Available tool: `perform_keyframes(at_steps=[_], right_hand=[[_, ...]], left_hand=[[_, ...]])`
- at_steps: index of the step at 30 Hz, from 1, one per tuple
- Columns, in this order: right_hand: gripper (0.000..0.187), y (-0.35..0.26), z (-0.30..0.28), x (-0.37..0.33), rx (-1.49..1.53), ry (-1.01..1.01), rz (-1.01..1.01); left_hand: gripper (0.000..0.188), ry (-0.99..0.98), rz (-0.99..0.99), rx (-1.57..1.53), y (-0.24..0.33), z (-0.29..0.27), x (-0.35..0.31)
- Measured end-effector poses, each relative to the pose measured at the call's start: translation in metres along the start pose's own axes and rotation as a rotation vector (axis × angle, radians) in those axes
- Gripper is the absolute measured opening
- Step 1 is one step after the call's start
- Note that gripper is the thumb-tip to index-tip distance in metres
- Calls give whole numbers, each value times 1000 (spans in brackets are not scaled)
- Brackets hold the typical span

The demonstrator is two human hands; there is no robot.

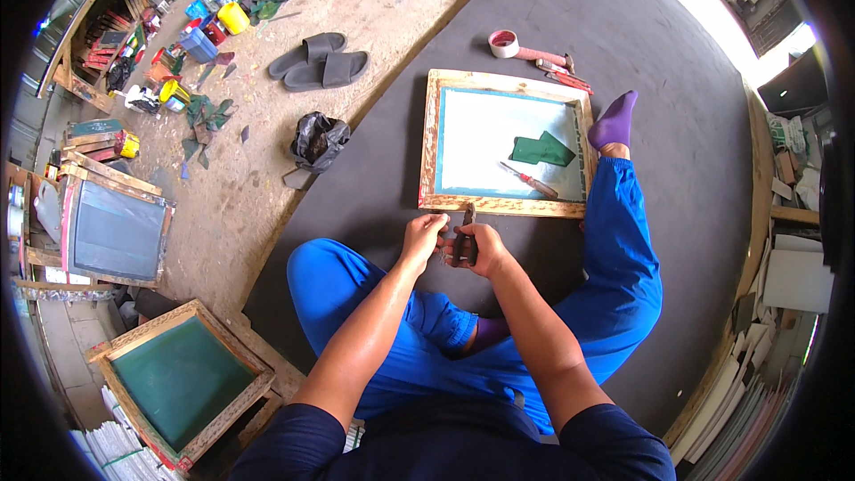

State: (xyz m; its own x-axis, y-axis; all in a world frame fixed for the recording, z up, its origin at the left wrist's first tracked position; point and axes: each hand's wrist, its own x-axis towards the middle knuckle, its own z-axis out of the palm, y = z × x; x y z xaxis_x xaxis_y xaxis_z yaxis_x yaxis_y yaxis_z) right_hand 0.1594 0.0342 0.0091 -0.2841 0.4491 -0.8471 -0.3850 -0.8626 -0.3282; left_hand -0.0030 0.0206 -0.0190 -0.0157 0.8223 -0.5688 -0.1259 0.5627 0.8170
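My right hand (482, 248) is closed round the dark handles of a pair of pliers (469, 215), whose jaws point away from me at the near edge of a wooden screen-printing frame (504, 206). Just beside it, my left hand (426, 239) has its fingertips pinched together; what is between them is too small to make out. The frame lies flat, with white mesh bordered in blue. On the mesh rest a dark green piece of sheet (543, 150) and a screwdriver (529, 180) with a reddish handle.
Beyond the frame lie a tape roll (504, 44), a hammer (554, 61) and red-handled tools (568, 80) on the black surface (392, 142). My purple-socked foot (614, 122) is at its right. Sandals (322, 62), a black bag (318, 141), paint tubs (233, 18) and a green screen (184, 383) are leftward.
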Motion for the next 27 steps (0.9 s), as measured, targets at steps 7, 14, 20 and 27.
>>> perform_keyframes(at_steps=[7,14,20,27], right_hand=[[23,14,5,19,-19,129,-50],[20,37,23,37,-72,344,-220],[25,60,16,76,-422,697,-453],[27,74,4,52,-730,604,-590]], left_hand=[[30,13,7,19,2,0,0],[29,42,-4,2,2,-2,-1],[28,49,-12,-17,4,-5,-3],[32,73,-15,23,3,-9,-2]])
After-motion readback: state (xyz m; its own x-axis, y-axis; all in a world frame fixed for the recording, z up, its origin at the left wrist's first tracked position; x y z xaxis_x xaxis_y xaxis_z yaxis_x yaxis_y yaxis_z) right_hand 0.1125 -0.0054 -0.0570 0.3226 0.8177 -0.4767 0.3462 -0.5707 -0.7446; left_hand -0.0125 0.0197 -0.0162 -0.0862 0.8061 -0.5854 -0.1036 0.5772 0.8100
